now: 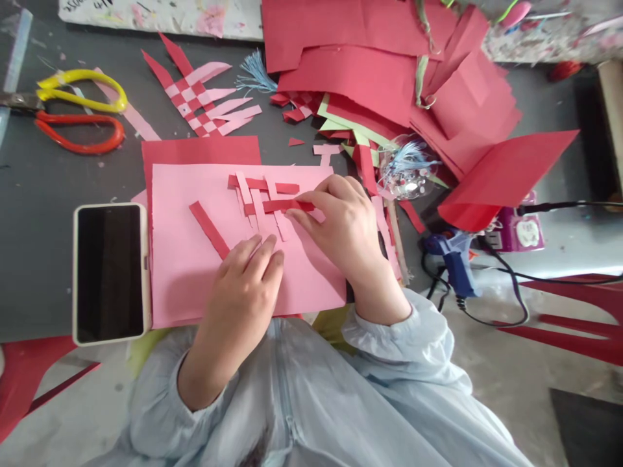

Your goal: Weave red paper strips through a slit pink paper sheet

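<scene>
A pink paper sheet (185,259) lies on the dark table in front of me, with a small weave of red and pink paper strips (263,198) on it. My right hand (341,227) pinches the end of a red strip (285,205) in the weave. My left hand (243,279) rests flat on the pink sheet just below the weave, fingers together and stretched out, near the ends of the pink strips. A loose red strip (209,229) lies slanted on the sheet to the left of that hand.
A phone (110,272) lies face up left of the sheet. Yellow and red scissors (78,110) sit at the far left. A finished red-pink weave (202,97) lies behind. Red paper sheets (389,71) pile at the back right. A blue glue gun (455,259) with cable lies right.
</scene>
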`<state>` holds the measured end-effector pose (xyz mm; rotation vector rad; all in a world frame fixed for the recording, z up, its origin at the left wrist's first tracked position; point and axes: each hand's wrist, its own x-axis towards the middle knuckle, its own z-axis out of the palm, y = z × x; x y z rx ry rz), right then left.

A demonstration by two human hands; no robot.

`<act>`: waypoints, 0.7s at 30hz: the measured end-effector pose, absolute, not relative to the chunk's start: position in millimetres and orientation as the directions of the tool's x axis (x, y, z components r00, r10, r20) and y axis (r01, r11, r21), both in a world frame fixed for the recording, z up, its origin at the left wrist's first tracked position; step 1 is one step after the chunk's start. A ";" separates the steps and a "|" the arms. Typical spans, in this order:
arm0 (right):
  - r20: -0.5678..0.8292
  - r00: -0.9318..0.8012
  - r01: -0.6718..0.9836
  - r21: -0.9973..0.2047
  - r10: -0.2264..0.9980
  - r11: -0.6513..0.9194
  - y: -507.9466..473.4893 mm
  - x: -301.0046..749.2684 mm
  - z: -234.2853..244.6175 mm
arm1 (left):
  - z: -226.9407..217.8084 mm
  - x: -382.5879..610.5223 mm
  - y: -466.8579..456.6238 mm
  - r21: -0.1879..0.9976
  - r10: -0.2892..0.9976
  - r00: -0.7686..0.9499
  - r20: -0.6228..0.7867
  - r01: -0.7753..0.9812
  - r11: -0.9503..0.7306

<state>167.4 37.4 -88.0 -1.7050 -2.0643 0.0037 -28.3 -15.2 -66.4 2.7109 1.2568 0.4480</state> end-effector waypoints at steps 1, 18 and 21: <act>0.346 -0.134 0.930 -0.281 0.929 0.238 37.2 166.0 -88.0 | -66.3 -28.2 -15.6 0.231 0.763 0.608 0.221 0.727 -0.646; 0.246 -0.065 0.930 -0.337 0.967 0.148 42.5 153.8 -86.1 | -64.0 -22.3 -13.1 0.222 0.749 0.620 0.235 0.716 -0.662; 0.238 -0.059 0.923 -0.358 0.969 0.144 44.3 153.2 -87.1 | -58.4 -22.4 -13.2 0.209 0.750 0.618 0.233 0.722 -0.660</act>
